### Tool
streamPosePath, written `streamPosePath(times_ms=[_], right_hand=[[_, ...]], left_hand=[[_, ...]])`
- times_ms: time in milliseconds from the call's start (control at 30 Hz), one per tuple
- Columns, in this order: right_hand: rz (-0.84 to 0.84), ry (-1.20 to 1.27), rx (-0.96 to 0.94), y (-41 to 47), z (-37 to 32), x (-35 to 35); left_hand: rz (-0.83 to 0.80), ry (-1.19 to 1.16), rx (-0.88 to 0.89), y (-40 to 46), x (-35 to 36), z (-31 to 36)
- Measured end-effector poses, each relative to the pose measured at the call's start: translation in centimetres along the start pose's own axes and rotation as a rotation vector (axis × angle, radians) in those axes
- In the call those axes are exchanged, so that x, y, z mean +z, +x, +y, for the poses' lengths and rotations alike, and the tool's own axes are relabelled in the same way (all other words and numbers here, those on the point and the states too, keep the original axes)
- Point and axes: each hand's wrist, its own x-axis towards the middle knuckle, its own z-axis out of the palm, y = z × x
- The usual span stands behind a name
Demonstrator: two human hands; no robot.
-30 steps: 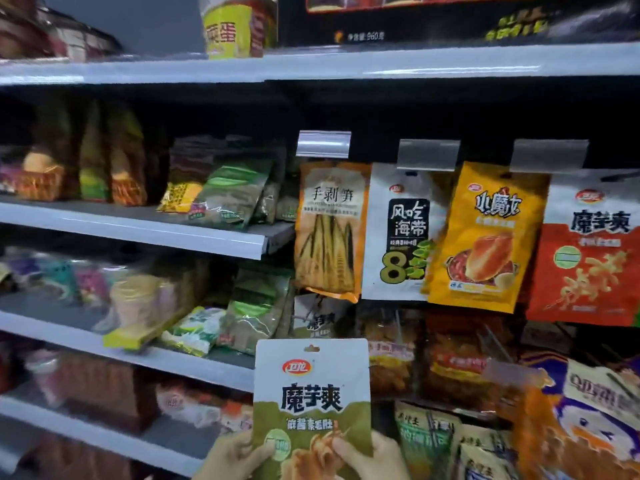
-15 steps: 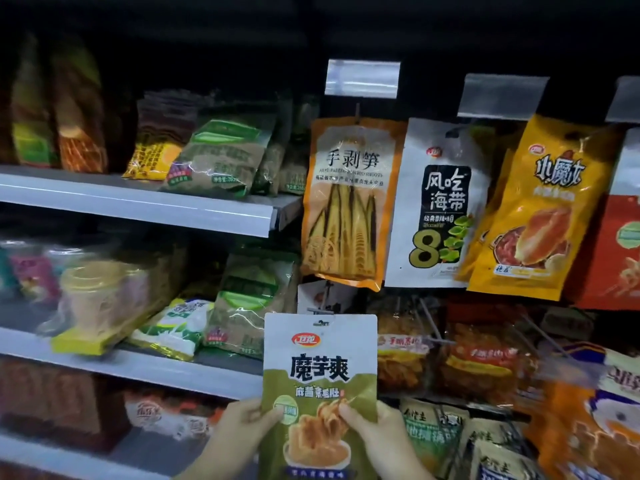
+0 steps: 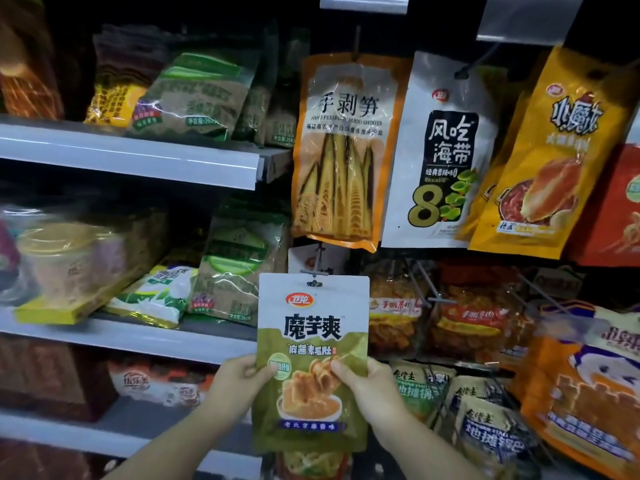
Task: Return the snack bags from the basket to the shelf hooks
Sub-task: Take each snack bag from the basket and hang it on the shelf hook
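Observation:
I hold a white-and-green snack bag (image 3: 313,327) upright in front of the shelf. My left hand (image 3: 235,386) pinches its left edge and my right hand (image 3: 367,393) pinches its right edge, both at mid-height. The bag's hang hole is at its top edge, right below the tip of a metal shelf hook (image 3: 313,273). A small white tag hangs behind that hook. The basket is out of sight.
Above hang an orange bamboo-shoot bag (image 3: 343,150), a white kelp bag (image 3: 443,150) and a yellow bag (image 3: 550,150). More bags hang on hooks (image 3: 429,289) to the right. Flat shelves (image 3: 131,157) with packets fill the left side.
The snack bag has risen toward the hook and sits closer to the shelf. The view has dropped and moved in, so the upper shelf is out of frame.

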Motion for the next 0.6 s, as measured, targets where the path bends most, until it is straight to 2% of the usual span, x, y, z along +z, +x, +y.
streamPosePath(times_ms=[400, 600], right_hand=[[-0.02, 0.021, 0.005, 2.1, 0.9, 0.2], [-0.013, 0.015, -0.01, 4.1, 1.4, 0.0]], left_hand=[[0.099, -0.016, 0.051, 0.8, 1.0, -0.6], [0.374, -0.138, 0.047, 0.8, 4.3, -0.2]])
